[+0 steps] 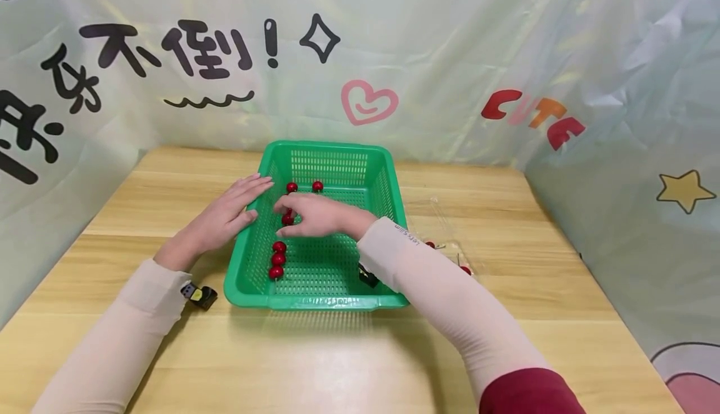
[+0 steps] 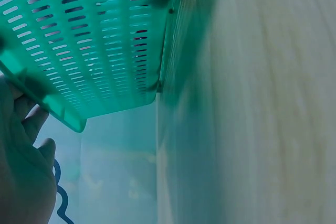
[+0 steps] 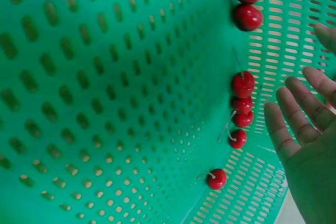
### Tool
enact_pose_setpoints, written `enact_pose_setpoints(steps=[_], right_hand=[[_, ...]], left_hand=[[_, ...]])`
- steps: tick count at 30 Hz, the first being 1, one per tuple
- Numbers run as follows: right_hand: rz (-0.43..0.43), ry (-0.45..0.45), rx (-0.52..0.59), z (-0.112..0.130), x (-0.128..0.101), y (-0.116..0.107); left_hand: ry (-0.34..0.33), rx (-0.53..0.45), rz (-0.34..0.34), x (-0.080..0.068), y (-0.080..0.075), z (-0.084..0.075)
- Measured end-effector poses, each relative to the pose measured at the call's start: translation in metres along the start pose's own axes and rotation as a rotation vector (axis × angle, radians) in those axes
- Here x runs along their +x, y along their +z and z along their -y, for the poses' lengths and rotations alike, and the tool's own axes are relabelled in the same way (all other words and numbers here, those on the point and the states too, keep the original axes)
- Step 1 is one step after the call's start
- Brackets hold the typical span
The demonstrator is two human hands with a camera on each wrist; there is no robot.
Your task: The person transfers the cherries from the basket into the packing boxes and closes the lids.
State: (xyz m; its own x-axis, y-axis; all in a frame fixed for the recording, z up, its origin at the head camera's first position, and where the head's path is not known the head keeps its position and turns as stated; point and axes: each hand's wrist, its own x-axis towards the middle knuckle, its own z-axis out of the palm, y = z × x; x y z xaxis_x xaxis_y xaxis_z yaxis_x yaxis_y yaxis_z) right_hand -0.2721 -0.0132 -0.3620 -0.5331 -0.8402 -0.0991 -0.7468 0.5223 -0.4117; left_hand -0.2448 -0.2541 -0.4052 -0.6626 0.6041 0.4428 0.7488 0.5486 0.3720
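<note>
A green plastic basket (image 1: 337, 302) stands on the table with several red cherries (image 1: 278, 259) lined up inside along its left wall. One more cherry (image 1: 317, 186) lies by the far wall. My left hand (image 1: 222, 214) rests on the basket's left rim, fingers extended. Inside the basket, my right hand (image 1: 320, 215) is over the row, partly hiding it in the head view. From the right wrist, its fingers (image 3: 294, 111) look loosely bent with nothing between them, apart from the stemmed cherries (image 3: 242, 84) beside them.
A clear plastic tray (image 1: 435, 214) holding a few cherries (image 1: 465, 270) lies right of the basket, partly behind my right sleeve. The wooden table (image 1: 191, 364) meets a printed cloth backdrop (image 1: 439, 57) at the back and sides.
</note>
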Motion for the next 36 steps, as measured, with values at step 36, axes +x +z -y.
enact_pose_setpoints(steps=[36], right_hand=[[0.159,-0.071,-0.123,0.0,0.009,0.025]], left_hand=[[0.0,-0.01,-0.01,-0.003,0.002,0.0]])
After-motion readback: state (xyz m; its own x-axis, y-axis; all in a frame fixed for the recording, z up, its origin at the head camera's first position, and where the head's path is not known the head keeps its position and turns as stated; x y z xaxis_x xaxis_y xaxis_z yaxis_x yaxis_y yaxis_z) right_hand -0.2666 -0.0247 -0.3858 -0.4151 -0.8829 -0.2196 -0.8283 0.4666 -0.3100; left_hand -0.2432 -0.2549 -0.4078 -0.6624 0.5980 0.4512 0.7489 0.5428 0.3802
